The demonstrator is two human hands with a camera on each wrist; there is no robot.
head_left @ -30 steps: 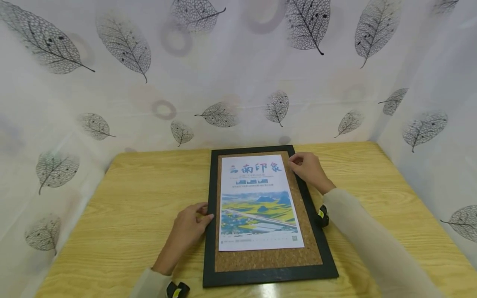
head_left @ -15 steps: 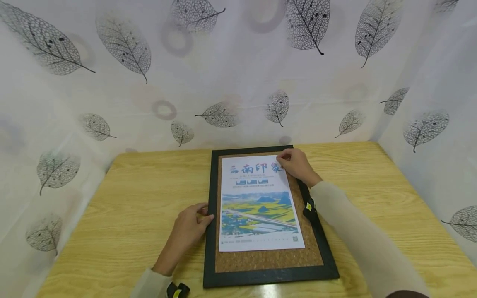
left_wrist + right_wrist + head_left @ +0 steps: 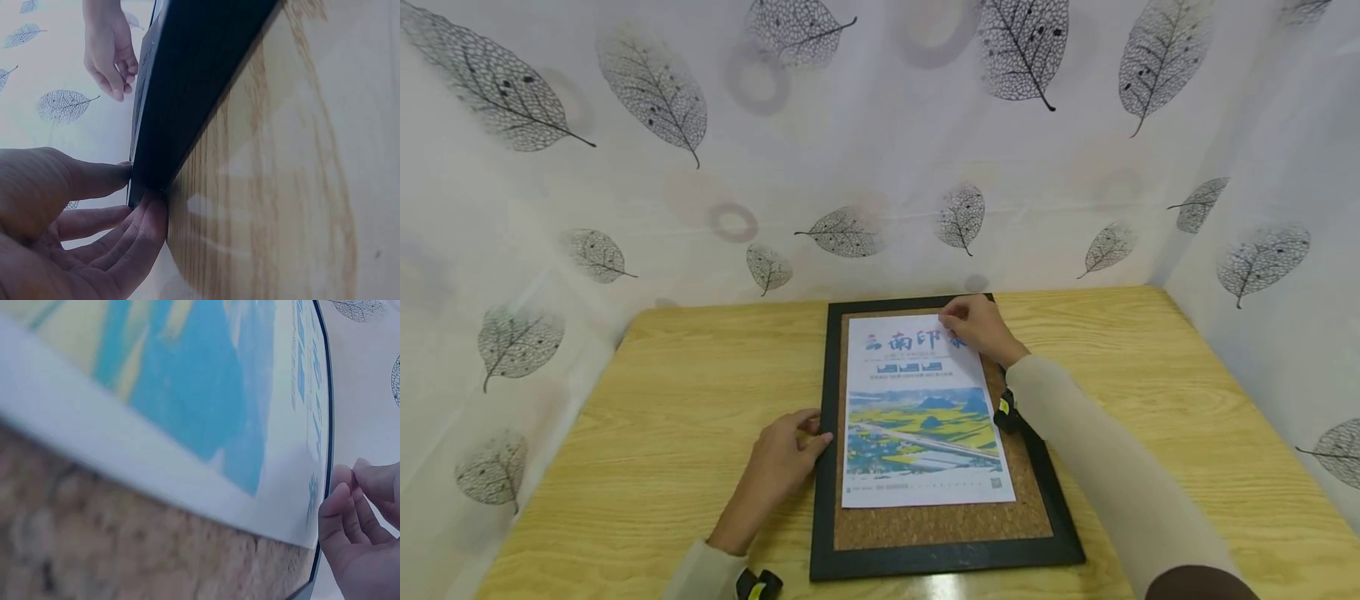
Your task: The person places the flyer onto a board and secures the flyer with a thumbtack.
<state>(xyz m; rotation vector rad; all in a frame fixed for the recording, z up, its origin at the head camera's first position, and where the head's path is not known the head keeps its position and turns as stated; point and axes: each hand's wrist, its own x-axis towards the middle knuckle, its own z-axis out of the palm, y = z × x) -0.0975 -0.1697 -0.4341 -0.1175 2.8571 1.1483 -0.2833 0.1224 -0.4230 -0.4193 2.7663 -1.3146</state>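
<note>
A black-framed cork board point(image 3: 942, 527) lies on the wooden table, bearing a printed poster point(image 3: 917, 425) with coloured lettering and a landscape. My left hand point(image 3: 777, 461) holds the board's left edge; its thumb touches the upper rim of the black frame point(image 3: 184, 81), its fingers the outer side lower down. Over the poster's upper right part is my right hand point(image 3: 983, 327), partly covering the last printed character. In the right wrist view, the thumb and fingertips of that hand point(image 3: 362, 525) come together, and anything small between them is hidden.
The wooden table point(image 3: 685, 400) extends on both sides of the board. White cloth point(image 3: 865, 150) printed with dark leaves stands behind it and at both sides. Each wrist wears a black strap, such as the right strap point(image 3: 1006, 411).
My right hand has moved left along the poster's top, from its upper right corner inward. The left hand stays at the frame's left edge, and poster and board lie as before.
</note>
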